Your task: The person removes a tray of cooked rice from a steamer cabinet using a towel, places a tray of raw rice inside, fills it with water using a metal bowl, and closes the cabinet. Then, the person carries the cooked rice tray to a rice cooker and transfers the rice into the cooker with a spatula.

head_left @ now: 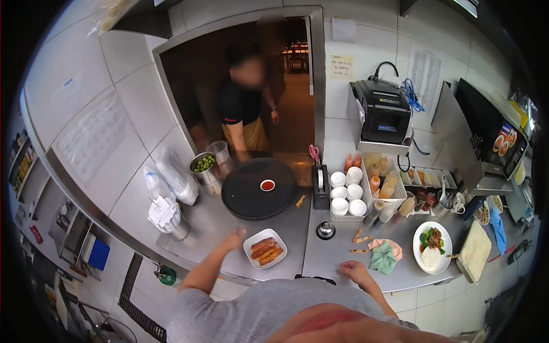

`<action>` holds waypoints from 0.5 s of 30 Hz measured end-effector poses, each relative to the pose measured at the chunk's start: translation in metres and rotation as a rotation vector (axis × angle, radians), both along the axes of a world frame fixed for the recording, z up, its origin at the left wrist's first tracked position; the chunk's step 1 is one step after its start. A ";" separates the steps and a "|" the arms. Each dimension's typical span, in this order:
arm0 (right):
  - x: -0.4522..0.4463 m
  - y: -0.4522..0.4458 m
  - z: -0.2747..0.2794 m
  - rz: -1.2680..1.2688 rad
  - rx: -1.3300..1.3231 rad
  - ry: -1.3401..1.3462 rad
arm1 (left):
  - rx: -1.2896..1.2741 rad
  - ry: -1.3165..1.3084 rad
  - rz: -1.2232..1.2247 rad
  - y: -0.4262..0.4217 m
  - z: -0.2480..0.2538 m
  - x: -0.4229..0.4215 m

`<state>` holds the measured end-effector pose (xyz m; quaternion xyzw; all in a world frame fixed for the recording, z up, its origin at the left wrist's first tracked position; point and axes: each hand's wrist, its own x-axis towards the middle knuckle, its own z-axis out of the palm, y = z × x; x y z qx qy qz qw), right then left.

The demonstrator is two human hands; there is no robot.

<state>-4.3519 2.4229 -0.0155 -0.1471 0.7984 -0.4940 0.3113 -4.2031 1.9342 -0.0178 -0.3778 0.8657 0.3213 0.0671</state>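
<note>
While your left hand (234, 238) hovers just beside the white dish (266, 234), too blurred for me to tell whether it is open or closed, your right hand (357, 273) sits near the counter's front edge, fingers partly curled, any grip unclear. The dish, with fried rolls (266, 252) inside, stands on the metal counter (295, 230), between you and the black tray (245, 198) bearing 1 sauce bowl (267, 185). The step in hand looks like handling that dish; moving it would call for a level hold by the rim, clear of the rolls. Beyond the tray, 1 co-worker (243, 108) stands, forearm near its far edge.
</note>
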 end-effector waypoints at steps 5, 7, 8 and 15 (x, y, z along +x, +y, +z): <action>0.000 -0.016 -0.009 0.046 0.158 0.025 | 0.134 0.165 -0.075 -0.001 -0.082 0.013; -0.001 -0.025 -0.002 0.086 0.156 0.099 | 0.342 0.277 -0.082 0.005 -0.064 0.023; -0.003 -0.025 -0.015 0.076 0.093 0.125 | 0.534 0.292 0.010 0.010 -0.047 0.025; 0.018 -0.038 0.040 -0.010 0.120 -0.111 | 0.913 0.524 0.352 0.032 -0.029 0.053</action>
